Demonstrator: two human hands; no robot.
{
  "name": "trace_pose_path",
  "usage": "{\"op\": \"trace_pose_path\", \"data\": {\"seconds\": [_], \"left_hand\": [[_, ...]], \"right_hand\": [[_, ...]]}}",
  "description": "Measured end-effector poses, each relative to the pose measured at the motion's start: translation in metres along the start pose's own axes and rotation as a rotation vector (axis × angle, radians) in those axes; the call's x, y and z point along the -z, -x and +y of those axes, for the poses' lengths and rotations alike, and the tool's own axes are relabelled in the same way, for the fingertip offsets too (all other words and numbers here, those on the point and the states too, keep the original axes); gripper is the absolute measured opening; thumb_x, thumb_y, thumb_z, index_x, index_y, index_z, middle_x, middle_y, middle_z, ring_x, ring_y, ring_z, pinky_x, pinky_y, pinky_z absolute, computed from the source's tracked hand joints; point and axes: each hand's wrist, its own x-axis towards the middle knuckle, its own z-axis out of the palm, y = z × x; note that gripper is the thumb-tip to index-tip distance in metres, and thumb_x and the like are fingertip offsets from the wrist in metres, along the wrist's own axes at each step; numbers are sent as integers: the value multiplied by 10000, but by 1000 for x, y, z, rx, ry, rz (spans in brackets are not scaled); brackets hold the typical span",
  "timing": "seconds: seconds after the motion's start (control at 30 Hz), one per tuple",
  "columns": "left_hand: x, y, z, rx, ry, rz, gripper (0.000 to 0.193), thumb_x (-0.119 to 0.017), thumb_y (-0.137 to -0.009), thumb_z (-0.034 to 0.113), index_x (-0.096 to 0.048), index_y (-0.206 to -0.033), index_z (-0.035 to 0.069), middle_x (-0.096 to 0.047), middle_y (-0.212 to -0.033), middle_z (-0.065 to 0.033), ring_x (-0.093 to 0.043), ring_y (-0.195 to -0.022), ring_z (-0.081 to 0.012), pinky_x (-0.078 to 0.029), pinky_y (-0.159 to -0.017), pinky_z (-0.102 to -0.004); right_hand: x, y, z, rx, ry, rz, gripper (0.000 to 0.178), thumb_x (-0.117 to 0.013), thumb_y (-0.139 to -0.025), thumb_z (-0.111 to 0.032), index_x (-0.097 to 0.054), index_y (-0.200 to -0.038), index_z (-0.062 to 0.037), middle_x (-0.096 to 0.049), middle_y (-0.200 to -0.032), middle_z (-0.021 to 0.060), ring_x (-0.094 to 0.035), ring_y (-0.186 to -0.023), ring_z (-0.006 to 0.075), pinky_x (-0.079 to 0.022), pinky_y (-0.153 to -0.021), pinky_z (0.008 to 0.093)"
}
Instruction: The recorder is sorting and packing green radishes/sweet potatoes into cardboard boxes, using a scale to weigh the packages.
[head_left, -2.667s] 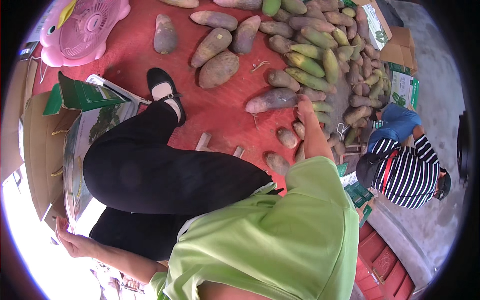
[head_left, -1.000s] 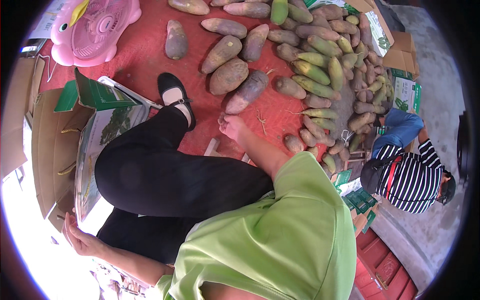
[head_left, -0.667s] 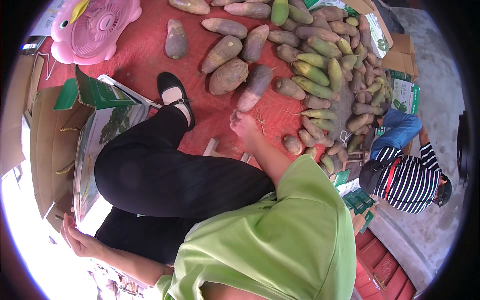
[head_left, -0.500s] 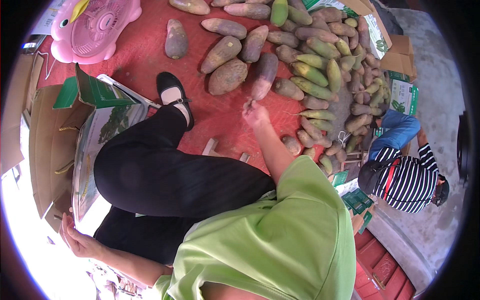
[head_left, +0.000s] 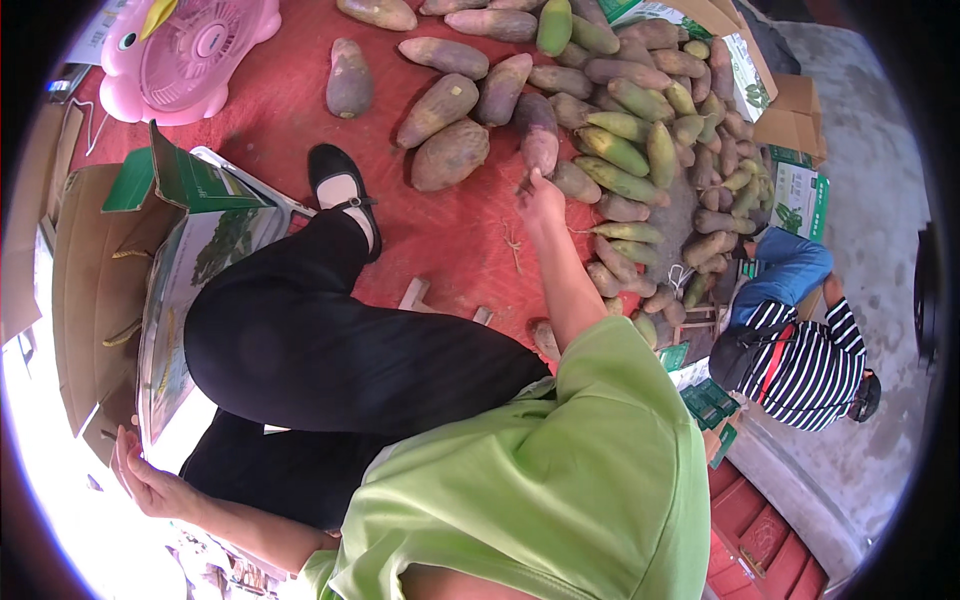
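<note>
On the red ground lies a large purple-and-pale radish. My right hand is closed at its lower tip, and the fingertips are partly hidden. Below that hand is a thin, dry, root-like strand. More radishes lie close by, to the left. My left hand is at the lower left beside the edge of an open cardboard box. Its fingers are apart and slightly bent, and I see nothing in them. Whether it touches the box, I cannot tell.
A heap of green and purplish radishes spreads to the right. A pink bird-shaped plastic basin stands at the far left. Cartons line the right edge, where another person in a striped shirt bends over. My shoe rests on the red ground.
My right hand has moved up and right, and the radish's lower tip has swung right with it. A thin strand now shows on the ground where the hand was. My left hand barely moved.
</note>
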Motion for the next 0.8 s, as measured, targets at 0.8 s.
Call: {"op": "trace_pose_path", "data": {"seconds": [0.8], "left_hand": [[7,6,-5,70,29,-47,329,-407,-994,156,-621,-1070,-83,-617,-1020,-139,-623,-923,-219,-525,-824,-318]], "right_hand": [[60,-24,48,111,330,282,202,-627,-869,-260,-572,-854,-66,-545,-657,1,-516,-512,126,-358,-396,299]]}}
